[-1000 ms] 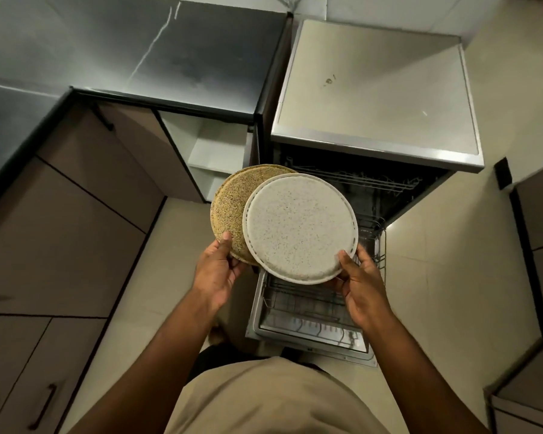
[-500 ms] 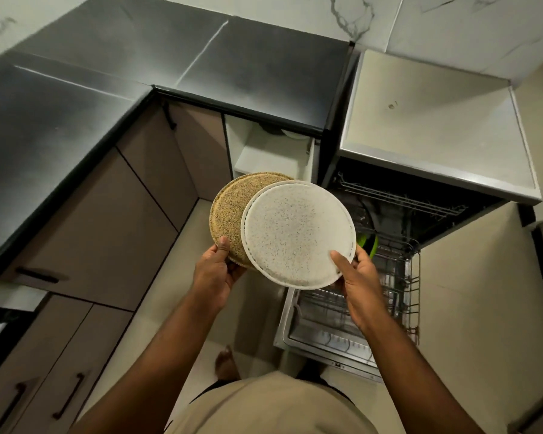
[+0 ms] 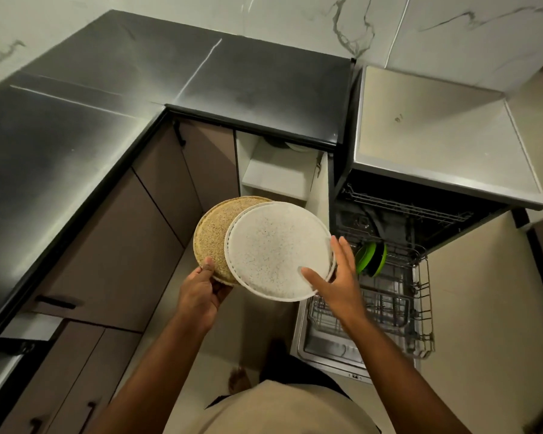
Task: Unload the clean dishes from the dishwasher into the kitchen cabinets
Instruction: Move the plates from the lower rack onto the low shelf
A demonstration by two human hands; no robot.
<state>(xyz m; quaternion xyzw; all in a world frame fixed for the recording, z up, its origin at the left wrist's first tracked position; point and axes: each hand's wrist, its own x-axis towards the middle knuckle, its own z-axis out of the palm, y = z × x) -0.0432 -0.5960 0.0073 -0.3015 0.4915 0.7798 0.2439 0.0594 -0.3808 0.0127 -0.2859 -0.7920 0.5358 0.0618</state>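
Two round plates overlap in front of me, a tan speckled plate [image 3: 215,228] underneath and a white speckled plate [image 3: 273,245] on top to its right. My left hand [image 3: 201,292] grips the tan plate's near rim, thumb on top and fingers below. With straight, spread fingers, my right hand [image 3: 339,277] is at the white plate's right rim, its thumb tip lying on the plate. The dishwasher [image 3: 436,136] stands open at the right, its lower rack [image 3: 420,308] pulled out with green dishes [image 3: 370,258] standing in it.
An open cabinet [image 3: 276,173] with a white shelf sits under the dark L-shaped counter [image 3: 107,120], just left of the dishwasher; a pale dish shows at its back. Closed brown cabinet doors [image 3: 113,245] run along the left. My foot [image 3: 239,379] is on the floor below.
My right hand has loosened its grip on the white plate and its fingers are now spread straight. Both plates have shifted left, away from the rack toward the open cabinet.
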